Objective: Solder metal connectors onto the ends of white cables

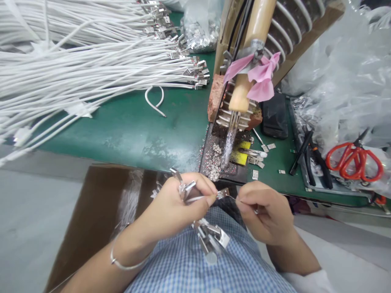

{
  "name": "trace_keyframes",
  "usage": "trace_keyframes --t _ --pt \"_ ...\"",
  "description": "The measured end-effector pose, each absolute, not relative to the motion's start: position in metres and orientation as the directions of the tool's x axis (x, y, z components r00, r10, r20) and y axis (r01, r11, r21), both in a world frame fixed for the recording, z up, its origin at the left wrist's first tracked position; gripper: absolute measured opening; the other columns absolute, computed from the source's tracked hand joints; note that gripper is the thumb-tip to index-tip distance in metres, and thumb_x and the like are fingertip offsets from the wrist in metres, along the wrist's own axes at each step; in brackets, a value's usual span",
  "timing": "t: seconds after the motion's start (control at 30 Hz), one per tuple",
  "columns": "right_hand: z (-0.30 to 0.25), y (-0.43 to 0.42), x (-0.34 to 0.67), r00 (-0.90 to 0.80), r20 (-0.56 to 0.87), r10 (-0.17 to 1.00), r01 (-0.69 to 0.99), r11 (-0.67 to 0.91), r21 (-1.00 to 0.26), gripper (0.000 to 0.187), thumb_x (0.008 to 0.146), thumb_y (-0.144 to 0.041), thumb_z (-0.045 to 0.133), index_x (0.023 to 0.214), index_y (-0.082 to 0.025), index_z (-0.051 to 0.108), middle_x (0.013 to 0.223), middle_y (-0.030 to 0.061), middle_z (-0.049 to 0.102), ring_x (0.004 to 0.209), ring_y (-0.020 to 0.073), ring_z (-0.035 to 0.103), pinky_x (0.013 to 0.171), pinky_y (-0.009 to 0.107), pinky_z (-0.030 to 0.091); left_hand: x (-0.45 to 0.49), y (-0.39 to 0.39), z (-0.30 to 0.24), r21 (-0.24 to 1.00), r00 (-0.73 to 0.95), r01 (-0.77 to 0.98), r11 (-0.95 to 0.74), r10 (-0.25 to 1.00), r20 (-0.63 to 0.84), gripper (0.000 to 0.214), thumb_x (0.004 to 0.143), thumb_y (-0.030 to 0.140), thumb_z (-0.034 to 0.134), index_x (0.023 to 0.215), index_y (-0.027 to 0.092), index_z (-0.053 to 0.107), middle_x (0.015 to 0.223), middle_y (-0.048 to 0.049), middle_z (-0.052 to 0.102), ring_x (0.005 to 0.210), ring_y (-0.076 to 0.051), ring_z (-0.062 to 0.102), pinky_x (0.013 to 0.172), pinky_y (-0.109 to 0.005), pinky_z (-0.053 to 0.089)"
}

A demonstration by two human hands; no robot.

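My left hand (180, 203) is closed on a bunch of white wires tipped with small metal terminals (210, 236); some terminals stick up above the fist and several hang below it over my checked shirt. Its thumb and forefinger pinch one wire whose terminal (224, 193) points right. My right hand (265, 211) is closed in a pinch just beside that terminal, apparently on a thin strand. Both hands hover in front of the table edge, just below a fixed soldering iron (244, 81) with a wooden handle, its tip (232, 126) pointing down.
A big pile of white terminated wires (76, 61) covers the green table (128, 126) at left. Solder debris (214, 162) lies under the iron. Red-handled scissors (354, 160), black pliers (308, 156), and plastic bags (342, 73) sit at right. A cardboard box (91, 215) stands below left.
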State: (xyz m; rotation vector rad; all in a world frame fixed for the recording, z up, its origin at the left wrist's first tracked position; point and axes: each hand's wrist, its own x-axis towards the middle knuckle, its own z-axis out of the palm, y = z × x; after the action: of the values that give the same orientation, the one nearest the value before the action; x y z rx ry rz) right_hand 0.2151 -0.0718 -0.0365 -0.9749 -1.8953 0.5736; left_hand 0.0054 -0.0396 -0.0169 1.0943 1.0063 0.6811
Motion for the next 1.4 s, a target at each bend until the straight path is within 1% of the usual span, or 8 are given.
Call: trace_keyframes --t 0.07,0.2,0.27,0.43,0.57,0.73,1.1,1.4 --pt "-0.041 -0.074 0.208 -0.219 0.518 0.827 0.376 0.562 -0.737 0.018 0.084 -0.007 0.058 0.093 -0.022 0.056 0.079 0.0013 0.062 0.069 0.0157 0.064 0.059 0.028 0.056 0.006 -0.038 -0.017 0.937 0.383 0.005 0.349 0.865 -0.324 0.009 0.074 0.010 0.068 0.067 0.016 0.066 0.081 -0.0031 0.071 0.062 -0.011 0.062 0.052 -0.020 0.049" --pt "-0.047 -0.074 0.196 -0.170 0.527 0.832 0.392 0.548 -0.739 0.018 0.083 -0.007 0.059 0.091 -0.022 0.056 0.099 0.0058 0.062 0.093 0.0215 0.070 0.076 0.038 0.062 0.008 -0.035 -0.017 0.942 0.375 -0.052 0.333 0.880 -0.291 0.009 0.072 0.008 0.069 0.067 0.016 0.067 0.078 -0.0022 0.071 0.065 -0.012 0.065 0.055 -0.019 0.052" --pt "-0.046 -0.074 0.192 -0.161 0.537 0.828 0.373 0.555 -0.744 0.020 0.083 -0.005 0.058 0.091 -0.022 0.056 0.100 0.0056 0.062 0.097 0.0216 0.070 0.080 0.038 0.062 0.009 -0.034 -0.018 0.946 0.374 -0.072 0.317 0.888 -0.269 0.010 0.072 0.008 0.069 0.067 0.016 0.067 0.078 -0.0015 0.071 0.066 -0.011 0.066 0.055 -0.018 0.053" --pt "-0.043 -0.070 0.189 -0.117 0.531 0.839 0.367 0.534 -0.762 0.021 0.082 -0.002 0.058 0.090 -0.022 0.057 0.100 0.0051 0.061 0.098 0.0203 0.069 0.083 0.036 0.061 0.012 -0.028 -0.014 0.943 0.348 -0.093 0.321 0.898 -0.271 0.009 0.074 0.009 0.069 0.069 0.016 0.067 0.080 0.0009 0.072 0.059 -0.008 0.064 0.049 -0.016 0.051" --pt "-0.043 -0.067 0.188 -0.077 0.537 0.840 0.390 0.521 -0.759 0.020 0.083 -0.004 0.060 0.091 -0.023 0.058 0.101 0.0046 0.061 0.096 0.0206 0.068 0.082 0.038 0.060 0.016 -0.022 -0.009 0.943 0.328 -0.117 0.311 0.909 -0.259 0.013 0.073 0.005 0.068 0.067 0.016 0.066 0.078 0.0029 0.072 0.063 -0.007 0.066 0.054 -0.014 0.053" --pt "-0.041 -0.064 0.186 -0.038 0.530 0.847 0.388 0.502 -0.773 0.021 0.083 -0.005 0.061 0.091 -0.024 0.058 0.101 0.0043 0.061 0.096 0.0214 0.066 0.083 0.041 0.060 0.017 -0.022 -0.005 0.950 0.306 -0.104 0.295 0.918 -0.252 0.013 0.072 0.005 0.069 0.066 0.016 0.066 0.078 0.0032 0.072 0.061 -0.007 0.065 0.051 -0.014 0.051" --pt "-0.037 -0.061 0.183 -0.028 0.543 0.839 0.393 0.509 -0.766 0.020 0.081 -0.005 0.061 0.089 -0.023 0.058 0.098 0.0038 0.059 0.092 0.0197 0.065 0.079 0.037 0.060 0.017 -0.023 -0.005 0.959 0.297 -0.078 0.273 0.925 -0.239 0.011 0.074 0.009 0.068 0.067 0.017 0.065 0.079 0.0024 0.070 0.055 -0.007 0.059 0.048 -0.017 0.047" --pt "-0.037 -0.065 0.183 -0.063 0.519 0.852 0.394 0.499 -0.772 0.021 0.082 -0.004 0.060 0.089 -0.023 0.057 0.099 0.0042 0.058 0.092 0.0198 0.065 0.079 0.037 0.060 0.015 -0.022 -0.006 0.948 0.332 -0.069 0.312 0.903 -0.273 0.012 0.071 0.005 0.065 0.068 0.017 0.066 0.077 0.0020 0.070 0.060 -0.008 0.062 0.051 -0.017 0.049"
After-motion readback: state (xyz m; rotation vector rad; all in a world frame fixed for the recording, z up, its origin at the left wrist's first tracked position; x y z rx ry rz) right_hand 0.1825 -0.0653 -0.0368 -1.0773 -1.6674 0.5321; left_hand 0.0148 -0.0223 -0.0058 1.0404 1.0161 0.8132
